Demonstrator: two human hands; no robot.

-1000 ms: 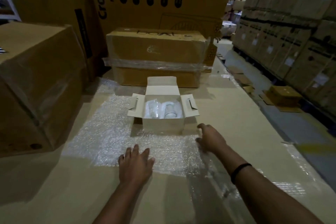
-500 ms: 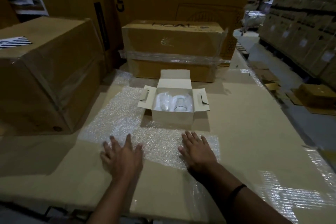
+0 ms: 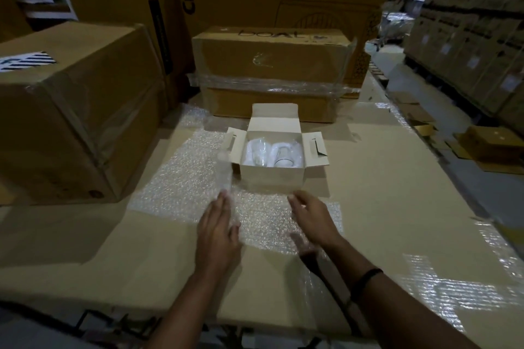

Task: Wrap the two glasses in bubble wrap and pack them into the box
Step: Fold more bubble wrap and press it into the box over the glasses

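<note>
A small white cardboard box (image 3: 272,178) with smooth matt walls stands open, its top flap and two side flaps spread. Inside it lie two clear drinking glasses, one on the left (image 3: 257,152) and one on the right (image 3: 283,156), on white padding. Their thin rims catch the light.

Under the box, and spreading out to its left and front, lies a sheet of translucent bubble wrap (image 3: 181,178), pebbled and glinting. It lies on a flat tan cardboard surface (image 3: 382,207).

In front of the box, the left hand (image 3: 218,232) and right hand (image 3: 312,221) are over the wrap with fingers straight and gripping nothing. Blur hides whether they touch it.

Behind the box sits a brown film-banded carton (image 3: 272,73).
</note>
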